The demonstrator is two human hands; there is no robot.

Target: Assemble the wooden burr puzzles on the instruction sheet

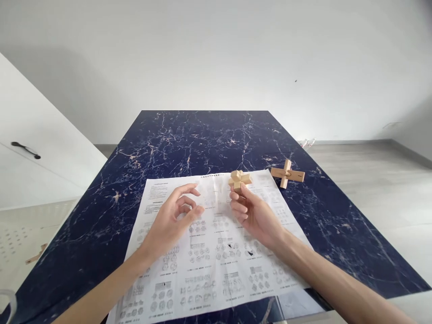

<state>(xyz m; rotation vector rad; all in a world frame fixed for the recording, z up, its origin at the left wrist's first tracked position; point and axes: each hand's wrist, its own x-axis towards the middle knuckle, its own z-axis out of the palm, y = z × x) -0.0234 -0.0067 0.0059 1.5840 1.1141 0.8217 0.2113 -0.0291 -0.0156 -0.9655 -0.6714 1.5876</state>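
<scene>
My right hand (253, 211) grips a small light-wood interlocking puzzle (240, 180) between thumb and fingers, held above the upper part of a paper sheet. The puzzle has several stubby arms that cross at its middle. To the left, my left hand (178, 211) hovers over the sheet with curled fingers apart from the thumb and nothing between them. Printed diagrams and small text cover the white instruction sheet (199, 292), which has fold creases and a few dark spots. Beyond my right hand, a brown wooden cross-shaped puzzle (286, 173) lies by the sheet's upper right corner.
The dark blue marble-patterned table (202, 139) reaches toward a pale wall (216, 54). A white cabinet (40, 135) with a black handle (26, 150) stands at left. Low at the left, another wooden piece (36, 254) shows past the table edge.
</scene>
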